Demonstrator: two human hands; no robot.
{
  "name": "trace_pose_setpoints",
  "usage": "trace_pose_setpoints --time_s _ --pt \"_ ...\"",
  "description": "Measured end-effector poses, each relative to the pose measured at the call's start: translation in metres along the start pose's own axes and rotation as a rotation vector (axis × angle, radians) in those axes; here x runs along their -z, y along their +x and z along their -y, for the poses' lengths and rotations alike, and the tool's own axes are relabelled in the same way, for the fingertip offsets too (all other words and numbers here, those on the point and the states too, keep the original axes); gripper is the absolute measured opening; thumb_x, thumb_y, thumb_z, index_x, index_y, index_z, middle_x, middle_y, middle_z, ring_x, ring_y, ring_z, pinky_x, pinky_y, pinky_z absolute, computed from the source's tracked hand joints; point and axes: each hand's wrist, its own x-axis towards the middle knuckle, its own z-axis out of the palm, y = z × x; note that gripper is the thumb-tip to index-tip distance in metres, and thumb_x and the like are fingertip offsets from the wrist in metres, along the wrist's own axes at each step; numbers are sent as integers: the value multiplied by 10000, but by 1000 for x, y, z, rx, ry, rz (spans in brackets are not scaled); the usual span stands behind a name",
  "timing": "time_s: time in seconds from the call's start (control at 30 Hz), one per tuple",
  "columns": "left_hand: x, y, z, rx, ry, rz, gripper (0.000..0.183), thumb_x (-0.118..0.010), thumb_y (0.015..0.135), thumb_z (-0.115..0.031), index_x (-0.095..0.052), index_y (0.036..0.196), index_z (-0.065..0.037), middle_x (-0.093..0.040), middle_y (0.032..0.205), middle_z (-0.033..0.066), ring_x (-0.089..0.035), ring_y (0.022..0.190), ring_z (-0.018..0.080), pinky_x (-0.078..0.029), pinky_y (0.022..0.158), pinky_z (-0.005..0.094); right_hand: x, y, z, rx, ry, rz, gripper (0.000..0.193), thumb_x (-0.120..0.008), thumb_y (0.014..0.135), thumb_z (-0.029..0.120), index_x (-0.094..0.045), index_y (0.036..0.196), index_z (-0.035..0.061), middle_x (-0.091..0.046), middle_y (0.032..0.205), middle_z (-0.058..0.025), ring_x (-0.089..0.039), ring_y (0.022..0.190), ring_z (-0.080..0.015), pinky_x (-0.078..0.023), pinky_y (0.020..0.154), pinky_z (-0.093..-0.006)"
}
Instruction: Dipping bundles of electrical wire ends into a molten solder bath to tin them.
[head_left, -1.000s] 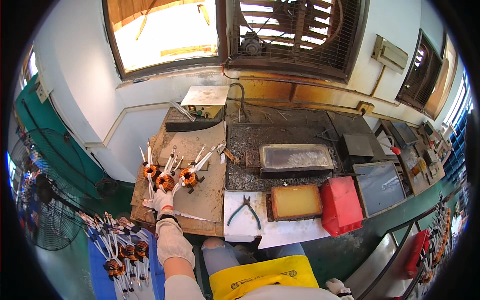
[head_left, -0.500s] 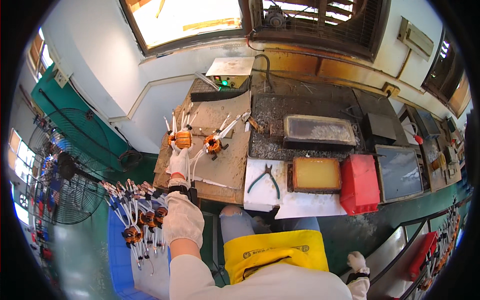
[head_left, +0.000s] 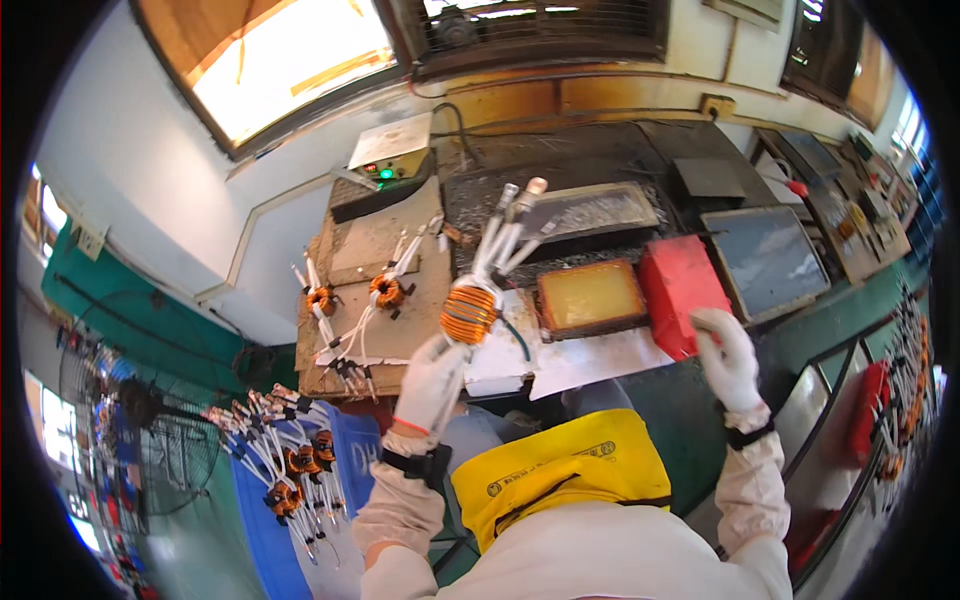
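My left hand (head_left: pixel 431 385), in a white glove, is closed on a copper-wound toroidal coil (head_left: pixel 468 314) and lifts it over the bench's front part. White-sleeved leads with tinned tips fan upward from this coil. Two smaller-looking toroidal coils, a left one (head_left: pixel 320 301) and a right one (head_left: pixel 386 291), lie on the cardboard with their leads spread. My right hand (head_left: pixel 726 358), gloved too, hovers by the front of a red bin (head_left: pixel 684 292), fingers loosely bent with a gap between them and nothing visible inside.
A framed tray of yellowish material (head_left: pixel 592 297) sits left of the red bin, with a grey-topped rectangular pot (head_left: pixel 600 212) behind. A lit control box (head_left: pixel 392 145) stands at the back left. Below left, a blue crate (head_left: pixel 262 520) holds several coils; a fan (head_left: pixel 160 440) stands beyond.
My left hand has picked a coil up off the cardboard and carried it right. My right hand has come up from low right to the red bin. The view has shifted.
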Motion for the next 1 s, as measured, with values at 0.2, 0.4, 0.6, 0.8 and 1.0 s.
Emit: trace_pose_setpoints --time_s 0.2,0.4,0.6,0.8,1.0 --pt "-76 -9 45 150 -200 444 345 -549 904 -72 -555 1231 40 -623 1090 54 -566 968 112 -450 849 245 -49 40 68 580 -106 265 526 -687 631 62 -567 1143 62 -563 1162 -164 -588 1035 -343 -478 908 -449" --pt "-124 -10 14 -9 783 597 374 -635 827 -335 -651 961 14 -652 765 152 -625 716 205 -491 675 342 -27 17 48 499 -229 509 578 -684 613 72 -547 1174 76 -560 1131 -146 -564 1084 -323 -457 957 -444" --pt "-153 0 31 -124 682 741 369 -634 815 -352 -649 932 -3 -645 760 147 -625 700 254 -480 661 377 -9 3 21 476 -328 400 550 -674 616 87 -550 1152 84 -567 1027 -107 -580 1019 -299 -468 923 -433" --pt "-189 15 18 -659 1005 528 314 -649 805 -281 -628 1037 -71 -625 960 128 -607 891 294 -482 756 418 14 27 -6 411 -335 343 505 -650 601 12 -549 1095 46 -578 942 -127 -582 950 -319 -467 856 -421" --pt "-184 2 18 -868 766 386 260 -675 778 -173 -622 1027 -117 -612 1054 82 -591 978 301 -481 831 417 25 45 -82 181 -356 277 496 -655 677 -5 -536 1154 59 -597 1093 -150 -574 1054 -353 -467 886 -430"
